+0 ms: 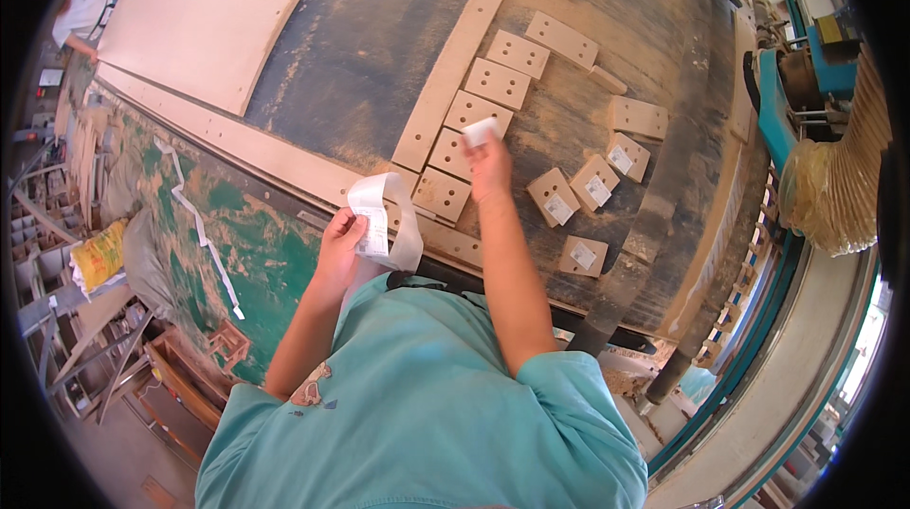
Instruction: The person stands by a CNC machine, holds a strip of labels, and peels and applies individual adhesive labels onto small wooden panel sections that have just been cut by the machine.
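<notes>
My left hand (340, 242) grips a looped strip of printed labels (404, 221) near the table's front edge. Between the fingers of my right hand (489, 161) is a white label (481, 131), blurred, over a drilled wooden block (466, 111) in a row of similar blocks. At the row's near end lies another drilled block (441, 194). Several blocks to the right bear labels, among them one block (552, 196) and another nearer the front edge (583, 256). More drilled pieces without visible labels lie farther back, such as a longer one (561, 38).
Sawdust covers the dark machine table (370, 47). A large wooden panel (220, 18) lies at the back left, with a person (84, 8) holding its edge. A dark bar (686, 104) crosses the right side, beside a machine head with a ribbed hose (839, 175).
</notes>
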A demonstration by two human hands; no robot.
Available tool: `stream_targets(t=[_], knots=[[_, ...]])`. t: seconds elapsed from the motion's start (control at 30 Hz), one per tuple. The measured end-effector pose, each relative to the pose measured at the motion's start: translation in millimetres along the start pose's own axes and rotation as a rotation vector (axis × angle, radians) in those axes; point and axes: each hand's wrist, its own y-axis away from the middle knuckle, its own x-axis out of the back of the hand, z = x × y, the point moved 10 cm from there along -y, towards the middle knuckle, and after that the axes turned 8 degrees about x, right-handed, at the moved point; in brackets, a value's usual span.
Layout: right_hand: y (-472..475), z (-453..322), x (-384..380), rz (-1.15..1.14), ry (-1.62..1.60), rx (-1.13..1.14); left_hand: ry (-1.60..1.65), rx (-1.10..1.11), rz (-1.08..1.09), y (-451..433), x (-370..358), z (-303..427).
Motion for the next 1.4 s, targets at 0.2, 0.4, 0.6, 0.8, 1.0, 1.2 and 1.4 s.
stream_targets(t=[0.2,0.4,0.6,0.8,1.0,1.2,1.4], knots=[[56,-54,-57,-0.406,1.797,0.957,-0.132,-0.028,0.107,5,25,-7],[136,-50,-85,-0.535,1.625,1.137,-0.221,-0.101,0.171,11,25,0],[243,-65,-167,-0.885,1.280,1.148,-0.246,-0.043,0.117,7,31,-6],[210,-4,-146,-1.002,1.052,0.783,-0.121,0.049,-0.294,30,12,-10],[86,34,-61,-0.333,0.621,-0.091,-0.257,0.064,-0.135,35,32,11],[74,1,-35,-0.350,0.897,0.265,-0.249,0.014,0.023,30,73,8],[72,38,6,-0.043,0.096,-0.070,-0.224,0.032,-0.012,26,69,8]])
